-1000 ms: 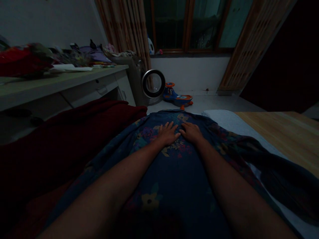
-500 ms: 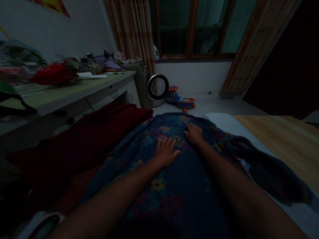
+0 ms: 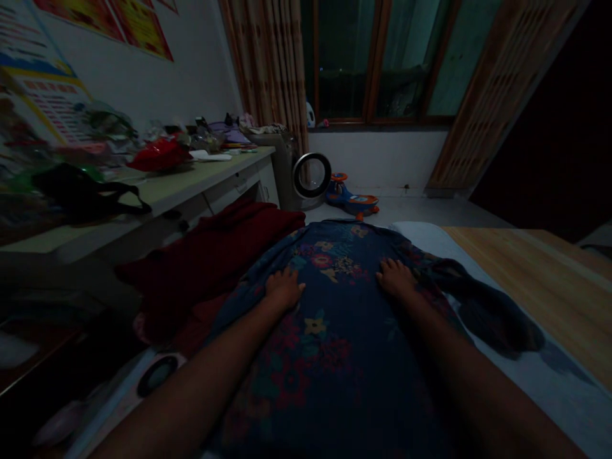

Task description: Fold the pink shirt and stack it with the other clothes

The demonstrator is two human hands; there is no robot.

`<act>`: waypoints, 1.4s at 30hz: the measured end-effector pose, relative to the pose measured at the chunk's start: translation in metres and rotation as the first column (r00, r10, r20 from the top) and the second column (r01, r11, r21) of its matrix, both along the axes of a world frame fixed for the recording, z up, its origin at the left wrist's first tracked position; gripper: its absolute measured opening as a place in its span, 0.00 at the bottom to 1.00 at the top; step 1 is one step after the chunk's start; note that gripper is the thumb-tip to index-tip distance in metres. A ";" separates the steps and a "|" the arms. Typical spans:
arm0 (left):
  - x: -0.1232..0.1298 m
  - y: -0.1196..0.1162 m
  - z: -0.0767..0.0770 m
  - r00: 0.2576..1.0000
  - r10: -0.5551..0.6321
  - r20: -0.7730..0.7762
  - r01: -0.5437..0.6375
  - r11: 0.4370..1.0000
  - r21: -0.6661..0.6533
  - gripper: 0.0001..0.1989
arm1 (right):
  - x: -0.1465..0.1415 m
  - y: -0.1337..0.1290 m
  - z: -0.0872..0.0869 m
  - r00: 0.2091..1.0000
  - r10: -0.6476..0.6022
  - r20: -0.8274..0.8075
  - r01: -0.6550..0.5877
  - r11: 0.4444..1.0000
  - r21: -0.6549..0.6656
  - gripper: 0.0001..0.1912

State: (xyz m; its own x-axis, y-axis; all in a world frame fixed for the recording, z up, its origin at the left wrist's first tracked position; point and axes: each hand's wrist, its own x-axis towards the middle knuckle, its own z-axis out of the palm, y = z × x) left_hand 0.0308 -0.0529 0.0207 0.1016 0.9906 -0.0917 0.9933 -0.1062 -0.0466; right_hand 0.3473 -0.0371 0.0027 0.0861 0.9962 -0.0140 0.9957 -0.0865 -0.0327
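Observation:
A dark blue garment with a flower print (image 3: 344, 319) lies spread out in front of me, its one visible sleeve (image 3: 497, 319) stretched to the right. My left hand (image 3: 284, 288) rests on the left part of the cloth, palm down with fingers apart. On the right part, my right hand (image 3: 396, 277) lies flat near the base of the sleeve, fingers stretched forward. Neither hand holds anything that I can see. Under the garment a pale sheet (image 3: 425, 236) shows at the right.
Dark red cloth (image 3: 215, 248) is heaped at the left, beside a cluttered desk (image 3: 191, 185). A washing machine with its round door (image 3: 312, 175) open and a blue and orange ride-on toy (image 3: 351, 199) stand beyond. Bare wooden board (image 3: 540, 255) borders the sheet.
My hands have moved apart across the garment, the left one leftward and the right one slightly rightward. The cloth between them looks flatter. The view has shifted a little to the left.

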 end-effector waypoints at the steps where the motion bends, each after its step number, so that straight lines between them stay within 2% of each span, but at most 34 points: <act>1: -0.007 0.001 0.008 1.000 -0.003 -0.002 0.004 1.000 0.011 0.23 | -0.012 -0.008 0.004 1.000 0.005 -0.013 -0.004 1.000 0.002 0.27; 3: -0.022 0.001 0.024 1.000 0.000 -0.007 0.001 0.996 0.089 0.19 | -0.043 -0.027 0.012 0.989 0.115 -0.090 -0.113 0.993 0.018 0.29; 6: -0.042 0.000 0.040 0.996 0.078 -0.051 -0.063 0.968 0.243 0.20 | -0.092 -0.056 0.018 0.908 0.352 -0.229 -0.352 0.935 0.042 0.32; 8: -0.052 -0.002 0.046 0.988 0.139 -0.072 -0.123 0.973 0.197 0.27 | -0.116 -0.071 0.017 0.850 0.445 -0.284 -0.448 0.892 0.058 0.32; 11: -0.061 -0.004 0.049 0.988 0.141 -0.059 -0.142 0.990 -0.012 0.30 | -0.135 -0.083 0.009 0.812 0.497 -0.306 -0.498 0.863 0.081 0.31; 13: -0.065 -0.002 0.053 0.993 0.113 -0.041 -0.116 0.991 -0.062 0.27 | -0.139 -0.086 0.001 0.817 0.497 -0.294 -0.488 0.866 0.109 0.28; 16: -0.073 0.008 0.065 0.994 0.103 0.024 -0.103 0.995 -0.016 0.24 | -0.139 -0.087 -0.007 0.824 0.489 -0.287 -0.463 0.872 0.159 0.26; 19: -0.083 0.024 0.082 0.982 0.108 0.157 -0.113 0.993 0.024 0.22 | -0.138 -0.087 -0.009 0.822 0.493 -0.285 -0.461 0.870 0.175 0.26; 21: -0.088 0.034 0.091 0.969 0.108 0.221 -0.110 0.994 -0.007 0.19 | -0.138 -0.087 -0.008 0.822 0.495 -0.281 -0.463 0.869 0.176 0.26; 25: -0.095 0.046 0.094 0.954 0.126 0.273 -0.117 0.992 -0.050 0.18 | -0.138 -0.087 -0.007 0.822 0.494 -0.284 -0.460 0.869 0.182 0.26; 28: -0.096 0.049 0.095 0.951 0.100 0.293 -0.111 0.994 0.023 0.23 | -0.138 -0.086 -0.007 0.820 0.496 -0.284 -0.462 0.868 0.181 0.26; 31: -0.092 0.052 0.109 0.976 0.007 0.216 -0.028 0.995 0.095 0.24 | -0.138 -0.086 -0.008 0.817 0.500 -0.286 -0.469 0.866 0.176 0.26; 34: -0.084 0.057 0.129 0.996 -0.074 0.053 0.068 0.991 0.117 0.22 | -0.138 -0.085 -0.008 0.817 0.500 -0.286 -0.469 0.866 0.175 0.25; 36: -0.079 0.060 0.135 0.994 -0.099 -0.047 0.107 0.972 0.207 0.24 | -0.138 -0.085 -0.007 0.813 0.508 -0.285 -0.473 0.861 0.186 0.25; 39: -0.075 0.059 0.129 0.979 -0.123 -0.164 0.169 0.938 0.302 0.28 | -0.137 -0.085 -0.008 0.810 0.513 -0.285 -0.474 0.858 0.198 0.25; 42: -0.080 0.050 0.115 0.977 -0.064 -0.203 0.109 0.969 0.221 0.38 | -0.137 -0.085 -0.009 0.810 0.511 -0.287 -0.471 0.859 0.198 0.25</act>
State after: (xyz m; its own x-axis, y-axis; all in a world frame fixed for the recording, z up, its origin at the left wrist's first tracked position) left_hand -0.0494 -0.0030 0.1353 0.1906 0.9754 0.1111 0.9503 -0.1549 -0.2700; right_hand 0.2107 -0.1221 -0.0062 -0.4047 0.9004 0.1597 0.8362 0.4351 -0.3340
